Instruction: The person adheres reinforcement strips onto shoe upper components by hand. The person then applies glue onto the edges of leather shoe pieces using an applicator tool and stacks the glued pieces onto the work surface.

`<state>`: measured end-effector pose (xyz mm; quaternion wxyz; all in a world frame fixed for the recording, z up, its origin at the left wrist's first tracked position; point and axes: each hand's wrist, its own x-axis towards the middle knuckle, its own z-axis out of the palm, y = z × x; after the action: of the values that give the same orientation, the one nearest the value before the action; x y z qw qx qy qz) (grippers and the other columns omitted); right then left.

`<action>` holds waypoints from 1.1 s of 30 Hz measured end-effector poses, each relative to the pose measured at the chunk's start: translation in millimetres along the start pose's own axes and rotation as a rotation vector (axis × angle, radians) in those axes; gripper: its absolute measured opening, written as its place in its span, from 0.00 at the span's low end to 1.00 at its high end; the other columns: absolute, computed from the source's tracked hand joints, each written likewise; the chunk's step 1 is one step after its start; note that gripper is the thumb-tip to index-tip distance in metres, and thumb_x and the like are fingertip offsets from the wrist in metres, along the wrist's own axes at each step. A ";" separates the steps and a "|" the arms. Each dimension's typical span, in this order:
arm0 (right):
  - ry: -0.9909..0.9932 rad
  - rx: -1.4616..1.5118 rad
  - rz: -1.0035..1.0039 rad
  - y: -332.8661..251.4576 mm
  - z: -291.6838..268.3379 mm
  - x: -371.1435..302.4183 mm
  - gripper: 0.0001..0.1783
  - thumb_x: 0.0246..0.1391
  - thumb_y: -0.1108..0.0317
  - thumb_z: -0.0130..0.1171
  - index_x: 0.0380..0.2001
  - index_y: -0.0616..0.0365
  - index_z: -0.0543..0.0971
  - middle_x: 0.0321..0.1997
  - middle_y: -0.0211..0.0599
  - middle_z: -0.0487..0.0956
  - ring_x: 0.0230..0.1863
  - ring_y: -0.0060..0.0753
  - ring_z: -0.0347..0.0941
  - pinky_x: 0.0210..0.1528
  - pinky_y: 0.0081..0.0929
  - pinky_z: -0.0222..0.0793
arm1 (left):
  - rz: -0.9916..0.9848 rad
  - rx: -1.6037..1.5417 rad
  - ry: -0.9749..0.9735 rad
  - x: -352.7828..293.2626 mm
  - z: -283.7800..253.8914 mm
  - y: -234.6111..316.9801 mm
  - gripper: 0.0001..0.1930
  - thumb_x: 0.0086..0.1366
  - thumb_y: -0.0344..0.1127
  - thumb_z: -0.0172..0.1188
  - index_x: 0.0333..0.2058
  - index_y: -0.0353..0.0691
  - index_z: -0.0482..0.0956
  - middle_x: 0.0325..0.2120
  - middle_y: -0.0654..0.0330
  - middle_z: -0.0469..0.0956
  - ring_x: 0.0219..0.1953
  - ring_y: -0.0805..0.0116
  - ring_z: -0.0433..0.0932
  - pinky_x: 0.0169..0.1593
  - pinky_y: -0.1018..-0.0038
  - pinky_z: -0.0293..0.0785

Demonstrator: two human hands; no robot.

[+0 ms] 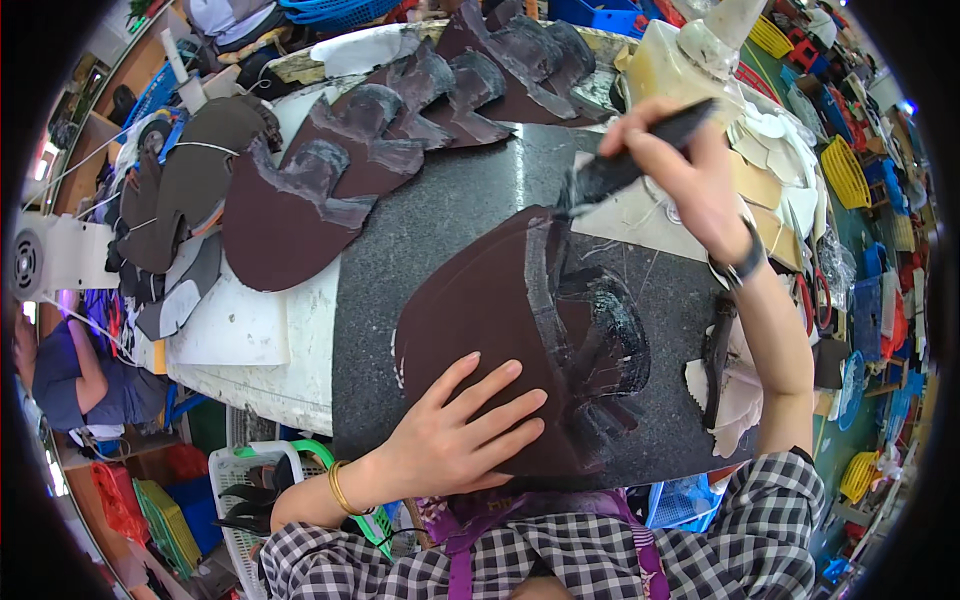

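Observation:
A dark brown, curved shoe-upper piece (470,300) lies flat on the dark grey board (420,225) in front of me. Wet, greyish glue-like streaks run along its right-hand edges. My left hand (455,440) rests on its near left part, fingers spread, holding nothing. In my right hand (695,175), the fingers wrap round a dark brush (625,170), held tilted over the piece's far tip. The bristle end is down by the edge; whether it touches cannot be made out. Along the far side, several similar brown pieces (285,220) overlap in a row, with streaked edges.
A translucent yellowish container (655,65) stands at the far right of the table. White and tan scraps (780,170) and red-handled scissors (822,298) lie to the right. Near left is a white basket (235,510). Another person (85,380) sits at far left.

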<state>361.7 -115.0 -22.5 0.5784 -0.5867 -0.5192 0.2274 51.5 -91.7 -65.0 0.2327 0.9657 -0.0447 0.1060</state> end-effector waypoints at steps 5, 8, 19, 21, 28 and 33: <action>-0.398 -0.275 -0.128 -40.6 19.9 -58.0 0.08 0.45 0.70 0.62 0.26 0.62 0.75 0.21 0.33 0.77 0.19 0.21 0.73 0.24 0.22 0.70 | -0.019 0.018 -0.019 -1.0 -4.0 2.6 0.36 0.33 0.48 0.72 0.46 0.47 0.78 0.57 0.61 0.71 0.63 0.51 0.64 0.63 0.46 0.57; -0.284 -0.315 0.118 -40.2 -11.2 -57.5 0.05 0.42 0.75 0.58 0.25 0.62 0.73 0.24 0.35 0.78 0.22 0.26 0.74 0.26 0.23 0.71 | -0.013 0.012 -0.030 0.6 -3.8 3.4 0.36 0.33 0.48 0.74 0.46 0.46 0.78 0.58 0.60 0.69 0.63 0.51 0.63 0.64 0.46 0.57; -0.535 -0.324 -0.213 -61.6 -23.0 -101.3 0.13 0.36 0.78 0.55 0.31 0.60 0.72 0.32 0.41 0.78 0.33 0.44 0.78 0.36 0.32 0.75 | -0.044 0.114 -0.112 14.5 -12.8 20.9 0.30 0.42 0.40 0.70 0.47 0.42 0.76 0.55 0.55 0.71 0.61 0.49 0.66 0.61 0.51 0.62; -0.437 -0.358 -0.168 -51.7 -31.7 -94.9 0.13 0.37 0.77 0.55 0.32 0.59 0.72 0.32 0.40 0.78 0.32 0.43 0.78 0.36 0.31 0.75 | -0.026 0.205 -0.068 14.2 -8.7 24.2 0.27 0.43 0.36 0.67 0.46 0.43 0.76 0.55 0.56 0.71 0.60 0.49 0.67 0.60 0.54 0.65; -0.084 0.252 0.086 -56.5 -49.8 -96.9 0.10 0.39 0.72 0.56 0.30 0.63 0.76 0.26 0.34 0.77 0.30 0.25 0.72 0.36 0.23 0.67 | -0.827 -1.460 0.718 -2.5 -19.9 -24.1 0.16 0.69 0.30 0.52 0.53 0.34 0.70 0.47 0.58 0.77 0.47 0.70 0.75 0.53 0.71 0.71; -0.365 -0.193 0.261 -60.8 -37.0 -100.5 0.14 0.40 0.69 0.61 0.33 0.63 0.78 0.20 0.28 0.76 0.20 0.17 0.68 0.24 0.18 0.62 | -0.635 -0.481 1.255 -51.2 -34.7 -48.5 0.18 0.69 0.32 0.53 0.54 0.31 0.70 0.47 0.56 0.77 0.48 0.68 0.74 0.54 0.71 0.68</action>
<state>336.8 -231.7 8.0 0.3820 -0.6506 -0.5543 0.3515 1.8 -30.9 -67.8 0.4388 0.6126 0.3560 0.5527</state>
